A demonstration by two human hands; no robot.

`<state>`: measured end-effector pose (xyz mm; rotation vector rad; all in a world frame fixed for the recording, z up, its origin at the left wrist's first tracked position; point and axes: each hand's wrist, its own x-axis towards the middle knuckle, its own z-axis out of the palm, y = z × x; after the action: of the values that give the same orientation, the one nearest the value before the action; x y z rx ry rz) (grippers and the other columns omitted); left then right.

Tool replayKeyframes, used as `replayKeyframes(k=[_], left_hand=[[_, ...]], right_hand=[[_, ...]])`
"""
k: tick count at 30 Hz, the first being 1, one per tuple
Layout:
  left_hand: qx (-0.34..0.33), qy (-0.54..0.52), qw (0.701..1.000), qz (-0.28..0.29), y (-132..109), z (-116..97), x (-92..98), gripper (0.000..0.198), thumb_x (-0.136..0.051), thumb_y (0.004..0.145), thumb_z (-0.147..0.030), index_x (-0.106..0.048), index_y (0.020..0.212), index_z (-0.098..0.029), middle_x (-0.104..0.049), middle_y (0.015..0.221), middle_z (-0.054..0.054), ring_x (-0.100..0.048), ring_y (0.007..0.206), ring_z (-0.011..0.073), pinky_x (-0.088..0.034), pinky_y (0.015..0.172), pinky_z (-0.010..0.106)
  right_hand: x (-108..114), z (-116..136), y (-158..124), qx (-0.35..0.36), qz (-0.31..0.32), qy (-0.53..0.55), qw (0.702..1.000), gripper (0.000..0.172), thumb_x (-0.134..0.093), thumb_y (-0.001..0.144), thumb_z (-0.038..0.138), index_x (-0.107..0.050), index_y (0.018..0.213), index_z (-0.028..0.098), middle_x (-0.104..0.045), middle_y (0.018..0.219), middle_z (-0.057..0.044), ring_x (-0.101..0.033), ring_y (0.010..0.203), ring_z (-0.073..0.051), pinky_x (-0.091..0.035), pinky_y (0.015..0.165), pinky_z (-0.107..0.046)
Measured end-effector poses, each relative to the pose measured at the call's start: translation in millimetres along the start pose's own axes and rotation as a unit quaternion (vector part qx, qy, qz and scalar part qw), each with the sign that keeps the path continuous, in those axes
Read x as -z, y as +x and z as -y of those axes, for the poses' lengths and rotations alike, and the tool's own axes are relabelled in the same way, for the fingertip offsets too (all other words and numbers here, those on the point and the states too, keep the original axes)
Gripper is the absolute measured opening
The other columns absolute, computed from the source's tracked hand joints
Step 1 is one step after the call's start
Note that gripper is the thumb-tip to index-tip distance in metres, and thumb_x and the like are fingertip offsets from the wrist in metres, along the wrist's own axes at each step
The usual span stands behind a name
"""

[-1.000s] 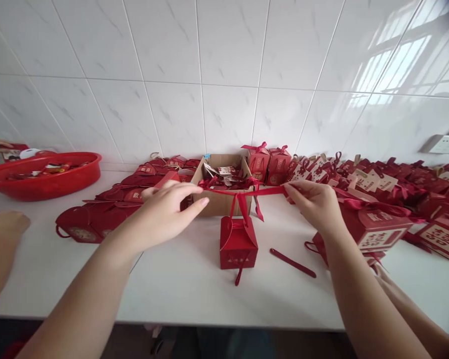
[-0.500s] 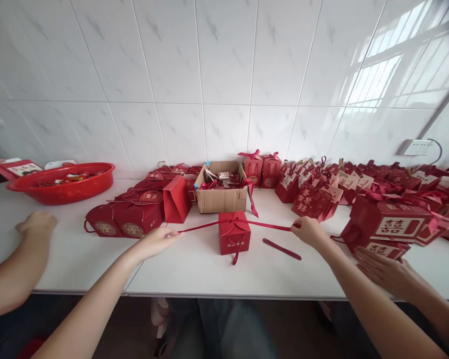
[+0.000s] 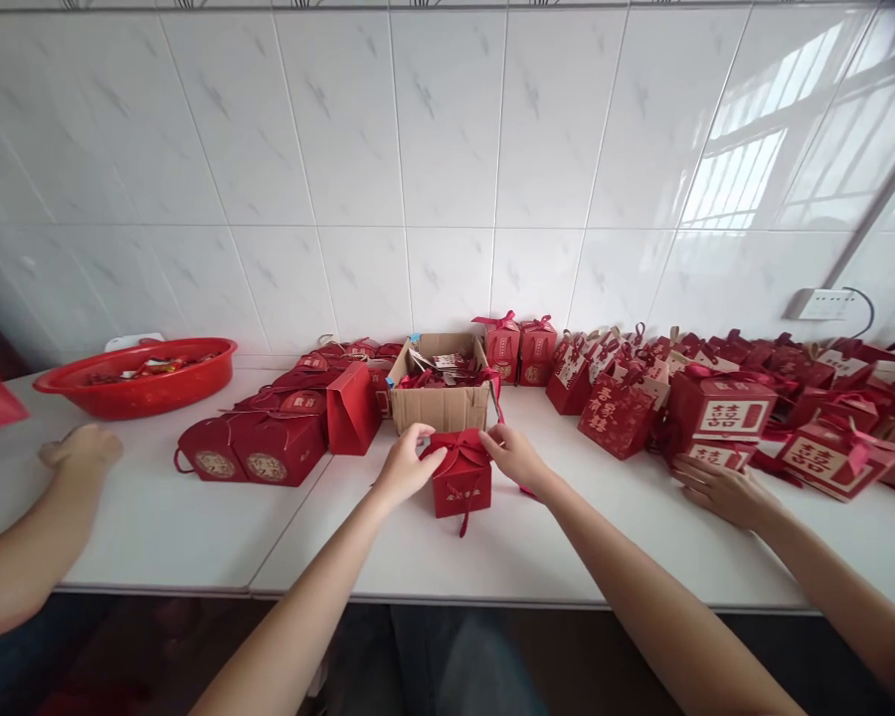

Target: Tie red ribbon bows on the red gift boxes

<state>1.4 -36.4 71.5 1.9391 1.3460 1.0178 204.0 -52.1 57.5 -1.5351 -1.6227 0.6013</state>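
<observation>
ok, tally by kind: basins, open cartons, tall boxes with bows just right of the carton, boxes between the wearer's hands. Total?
Red basin: 1
Open cardboard carton: 1
Tall red boxes: 2
Small red box between left hand and right hand: 1
Total: 5

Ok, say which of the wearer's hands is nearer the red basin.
Left. The left hand is by the left side of the centre red box, to the right of the red basin; the right hand is by the box's right side, farther away.
</observation>
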Motion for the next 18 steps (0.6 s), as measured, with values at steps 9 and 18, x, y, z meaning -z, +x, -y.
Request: replayKeyframes(k=[9,18], left_hand=[[0.062,-0.079,0.995,-0.005,5,8,-17.5,0.05,-0.067,0.071,-0.031,-0.047,0.116,-0.019,-0.053,0.124,0.014,-0.057,0.108,0.0247,-0.045,0.09,0.033],[0.086,-0.09,0.987,0.099,2,9,1.0,0.045,-0.056,0.075,-0.061,-0.049,0.063,-0.019,-0.052,0.064,-0.001,-0.049,0.064,0.0168,-0.035,0.06,0.027]], right_hand=[[-15,-17,4,-0.046,0.058,0.104,0.992,0.042,-0.047,0.082,0.058,-0.038,0.067,0.02,-0.044,0.058,0.004,-0.04,0.05,-0.009,-0.031,0.048,-0.022],[7,-14,-1,-0.051,0.109,0.14,0.983,0.052,-0.048,0.078,0.067,-0.044,0.06,0.018,-0.038,0.058,0.003,-0.031,0.055,-0.009,-0.025,0.052,-0.024]])
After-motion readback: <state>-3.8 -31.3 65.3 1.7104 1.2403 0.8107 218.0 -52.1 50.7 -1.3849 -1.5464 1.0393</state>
